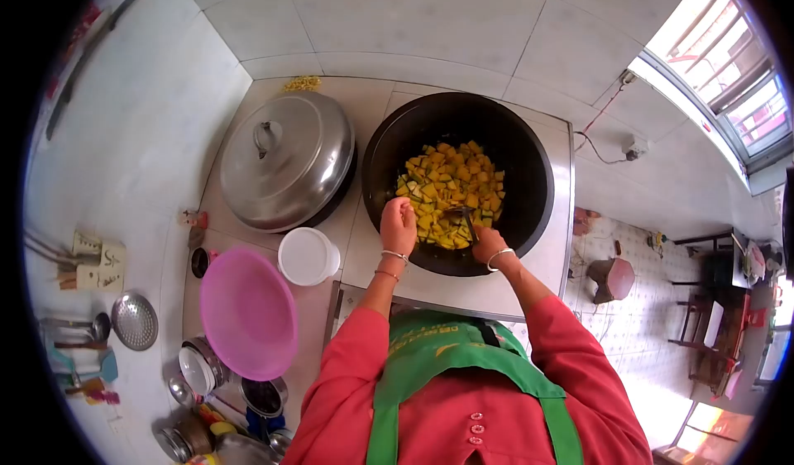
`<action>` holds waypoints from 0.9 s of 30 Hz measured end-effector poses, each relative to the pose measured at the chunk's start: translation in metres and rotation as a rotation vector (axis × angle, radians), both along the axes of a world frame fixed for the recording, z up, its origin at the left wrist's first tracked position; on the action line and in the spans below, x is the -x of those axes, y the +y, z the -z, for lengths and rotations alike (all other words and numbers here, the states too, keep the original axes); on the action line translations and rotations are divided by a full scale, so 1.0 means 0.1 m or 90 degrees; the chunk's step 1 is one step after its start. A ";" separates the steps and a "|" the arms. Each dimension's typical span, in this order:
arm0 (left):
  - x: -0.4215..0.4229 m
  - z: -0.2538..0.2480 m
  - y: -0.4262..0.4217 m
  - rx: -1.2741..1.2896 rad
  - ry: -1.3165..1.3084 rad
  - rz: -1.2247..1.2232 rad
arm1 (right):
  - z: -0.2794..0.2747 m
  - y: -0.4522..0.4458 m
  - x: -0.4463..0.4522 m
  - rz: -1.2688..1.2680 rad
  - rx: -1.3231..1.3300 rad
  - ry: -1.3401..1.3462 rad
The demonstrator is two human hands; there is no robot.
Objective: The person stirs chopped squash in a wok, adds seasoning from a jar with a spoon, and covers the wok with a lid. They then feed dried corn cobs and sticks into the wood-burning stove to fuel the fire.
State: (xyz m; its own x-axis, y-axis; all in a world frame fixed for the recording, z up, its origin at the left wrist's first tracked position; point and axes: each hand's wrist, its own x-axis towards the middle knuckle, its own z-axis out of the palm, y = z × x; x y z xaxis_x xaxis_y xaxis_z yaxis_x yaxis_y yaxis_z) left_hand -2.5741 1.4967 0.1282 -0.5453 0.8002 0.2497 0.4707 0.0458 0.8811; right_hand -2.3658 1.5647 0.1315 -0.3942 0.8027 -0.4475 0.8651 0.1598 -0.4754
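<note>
A deep black wok [539,163] holds many chopped chunks of yellow-orange pumpkin [451,176], some with green skin. My right hand [491,247], at the wok's near right side, is closed round the dark handle of a spatula [470,224]. The spatula's head is partly hidden among the pumpkin pieces. My left hand [399,232] is at the near left rim of the wok, with its fingers curled together. I cannot make out what, if anything, is in those fingers.
Left of the wok stands a large domed metal lid [289,155]. Nearer me are a white plastic tub [308,257] and a pink basin [248,316]. Utensils, including a skimmer [135,322], hang on the left wall. A stool [612,281] stands on the floor at right.
</note>
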 end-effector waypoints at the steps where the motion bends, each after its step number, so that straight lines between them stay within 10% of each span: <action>1: 0.05 0.08 0.04 0.003 -0.007 0.009 | -0.01 0.04 0.03 0.041 0.070 -0.002; 4: 0.12 0.20 0.11 0.085 0.201 0.077 | -0.01 0.15 0.00 0.067 -0.012 0.026; 18: 0.18 -0.01 0.12 0.099 0.146 0.092 | -0.73 0.09 -0.12 -0.157 0.102 -0.131; 27: 0.19 0.01 0.13 0.087 0.172 0.096 | 0.19 0.63 0.44 0.058 -0.149 0.020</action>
